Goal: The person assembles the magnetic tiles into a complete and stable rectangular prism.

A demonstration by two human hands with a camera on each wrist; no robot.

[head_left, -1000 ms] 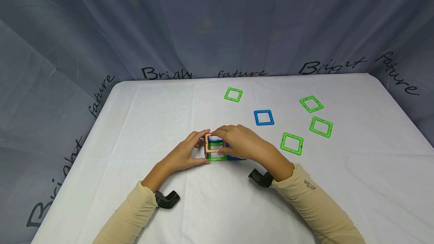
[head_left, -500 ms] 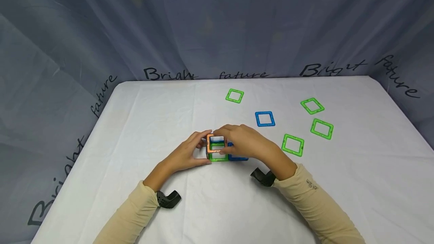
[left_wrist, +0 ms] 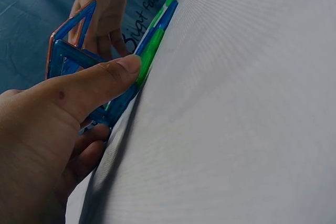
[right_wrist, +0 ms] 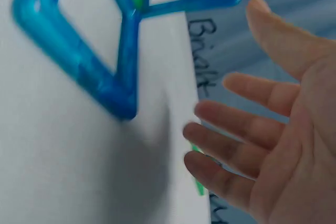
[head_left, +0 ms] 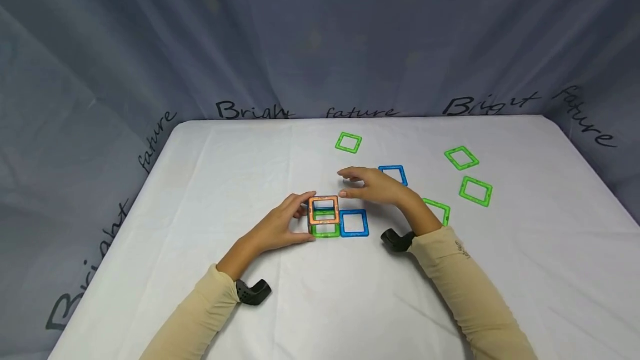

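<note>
Left hand (head_left: 280, 225) is gripping the cube (head_left: 324, 216), frame centre, thumb curling against its near edge. Right hand (head_left: 372, 186) is hovering just right, fingers straight, holding nothing.

The square tiles (head_left: 475, 191) were glossy, translucent plastic, as was the small cube (head_left: 324, 216). The tablecloth (head_left: 210, 182) looked matt and smooth; the backdrop (head_left: 150, 43) was creased cloth.

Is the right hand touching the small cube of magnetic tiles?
Apart. The head view shows the right hand open above the table, with white cloth visible between its fingertips and the tile cube. The left hand grips the cube.
</note>
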